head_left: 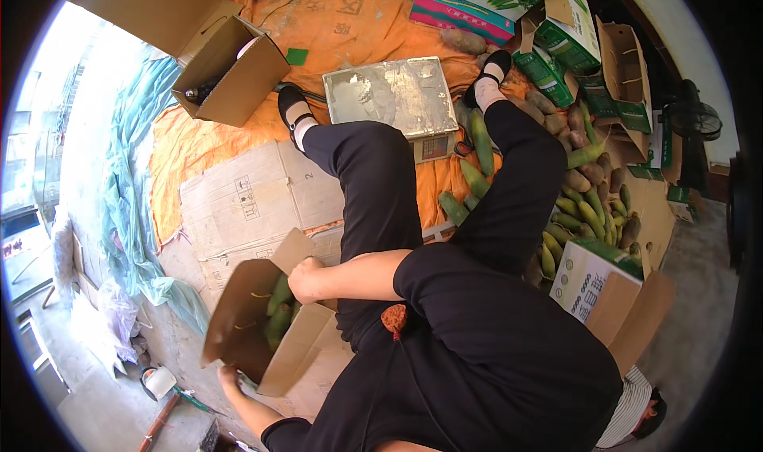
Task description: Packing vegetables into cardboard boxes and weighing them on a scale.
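An open brown cardboard box (pixel 298 355) sits at the left of my lap, with several long green vegetables (pixel 278 325) inside. At the box's near left corner, my left hand (pixel 229 376) is closed on the edge of its raised flap. My right hand (pixel 304 281) is curled closed over the box's far right rim, beside an upright flap; its fingertips are hidden. Their exact kind I cannot tell, but the vegetables lie close to this hand.
Flattened cardboard (pixel 254 197) lies over an orange sheet (pixel 318 23). Between my feet stands a platform scale (pixel 389 94). Another open box (pixel 238 82) is far left. To the right are a pile of green vegetables and brown tubers (pixel 584 178), green-and-white cartons (pixel 568 34) and another person (pixel 636 408).
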The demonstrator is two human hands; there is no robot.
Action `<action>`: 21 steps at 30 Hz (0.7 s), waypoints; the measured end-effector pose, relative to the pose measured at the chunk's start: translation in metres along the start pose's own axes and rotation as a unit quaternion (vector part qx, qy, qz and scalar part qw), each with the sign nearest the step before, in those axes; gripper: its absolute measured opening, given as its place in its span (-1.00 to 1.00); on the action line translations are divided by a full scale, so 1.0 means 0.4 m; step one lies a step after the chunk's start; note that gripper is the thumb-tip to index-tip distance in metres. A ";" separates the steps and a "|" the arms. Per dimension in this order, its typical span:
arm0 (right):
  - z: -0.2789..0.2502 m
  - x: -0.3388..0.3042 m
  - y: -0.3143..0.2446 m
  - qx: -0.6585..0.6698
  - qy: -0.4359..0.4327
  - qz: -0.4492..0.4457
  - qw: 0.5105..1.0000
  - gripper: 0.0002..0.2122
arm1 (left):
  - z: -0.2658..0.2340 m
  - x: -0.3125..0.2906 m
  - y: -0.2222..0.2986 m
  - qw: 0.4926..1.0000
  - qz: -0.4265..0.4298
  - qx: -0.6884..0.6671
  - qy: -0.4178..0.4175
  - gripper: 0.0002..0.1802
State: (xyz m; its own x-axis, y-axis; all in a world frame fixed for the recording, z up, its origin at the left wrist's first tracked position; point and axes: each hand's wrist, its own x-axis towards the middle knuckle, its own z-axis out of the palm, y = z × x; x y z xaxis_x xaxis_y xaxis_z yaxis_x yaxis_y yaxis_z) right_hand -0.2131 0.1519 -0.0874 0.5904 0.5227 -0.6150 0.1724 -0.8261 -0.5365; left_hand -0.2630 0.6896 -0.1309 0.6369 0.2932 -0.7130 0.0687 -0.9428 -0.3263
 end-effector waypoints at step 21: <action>-0.189 -0.821 0.318 0.000 0.645 0.251 0.722 -0.75 | -0.187 0.162 0.541 0.988 0.071 0.005 0.136 -0.68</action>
State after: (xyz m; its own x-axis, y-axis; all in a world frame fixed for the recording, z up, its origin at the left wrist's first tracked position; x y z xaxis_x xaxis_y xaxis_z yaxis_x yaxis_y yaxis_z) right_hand -0.3254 -0.1408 0.0900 0.8213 -0.4736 0.3180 -0.3181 -0.8429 -0.4339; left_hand -0.1493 0.4927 -0.2013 0.8226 0.1039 -0.5590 -0.0426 -0.9692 -0.2427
